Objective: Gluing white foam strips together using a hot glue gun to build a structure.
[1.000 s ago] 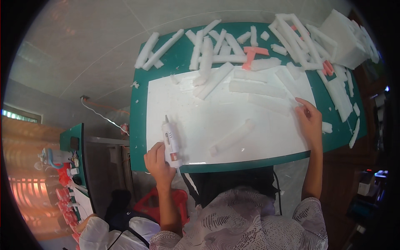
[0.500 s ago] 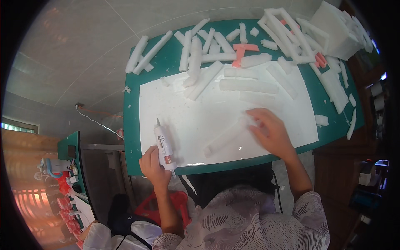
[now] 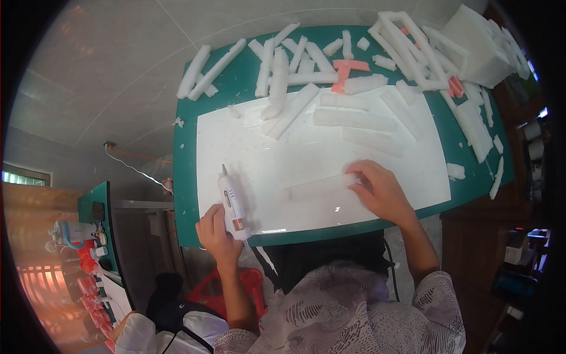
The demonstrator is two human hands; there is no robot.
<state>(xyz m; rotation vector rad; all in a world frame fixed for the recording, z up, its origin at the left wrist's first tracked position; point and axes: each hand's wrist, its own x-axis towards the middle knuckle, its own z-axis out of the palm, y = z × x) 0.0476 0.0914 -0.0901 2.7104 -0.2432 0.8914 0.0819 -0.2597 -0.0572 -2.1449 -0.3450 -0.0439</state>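
My left hand (image 3: 217,233) is closed round the handle of a white hot glue gun (image 3: 232,200) at the left front of the white board. Its nozzle points away from me. My right hand (image 3: 378,187) pinches the right end of a white foam strip (image 3: 315,186), which lies nearly crosswise, low over or on the white board (image 3: 259,156); I cannot tell whether it touches. Beyond it, several loose foam strips (image 3: 354,120) rest on the board.
The green table (image 3: 187,162) carries more white foam strips along its far edge and some pink pieces (image 3: 343,74). A foam frame (image 3: 407,53) and a large foam block (image 3: 474,47) stand at the far right. Another person (image 3: 141,336) sits at lower left, near a red stool (image 3: 247,289).
The foam strip has turned from slanting to nearly crosswise, its left end swinging away from me. My right fingers have closed more on its end. The left hand and glue gun have hardly moved.
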